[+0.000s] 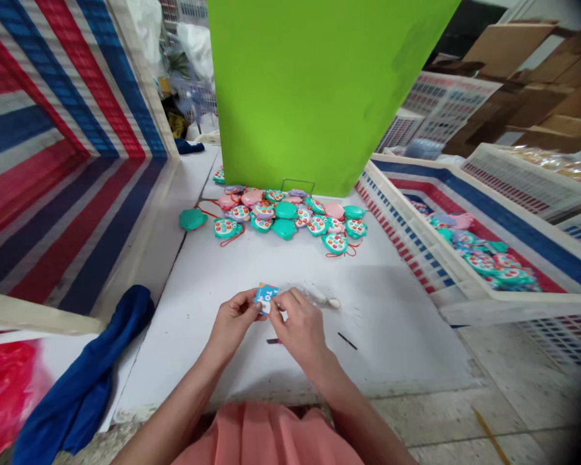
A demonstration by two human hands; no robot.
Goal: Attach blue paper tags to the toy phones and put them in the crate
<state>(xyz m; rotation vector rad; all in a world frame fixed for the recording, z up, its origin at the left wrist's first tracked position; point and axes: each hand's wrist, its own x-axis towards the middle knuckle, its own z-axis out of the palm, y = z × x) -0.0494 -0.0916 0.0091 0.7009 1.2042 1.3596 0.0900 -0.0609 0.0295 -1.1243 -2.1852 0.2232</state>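
Observation:
Between my two hands is a small blue printed card (264, 296) with white letters on it, held above the white tabletop. My left hand (237, 320) pinches its left edge between thumb and fingers. My right hand (297, 321) is closed at the card's right edge, fingertips touching it. Just beyond the right hand lies a clear plastic bag (314, 296). A dark strip (273, 341) shows partly under the right hand, and a thin black stick (347, 341) lies to its right. Farther back, several teal and pink animal-shaped toys (285, 210) with cords are piled together.
A bright green panel (319, 90) stands behind the toys. At right, a white crate (416, 255) with a striped lining holds more toys. A striped-lined crate (72, 239) lies tipped at left, beside a blue cloth (91, 381) and a red plastic bag (10, 387).

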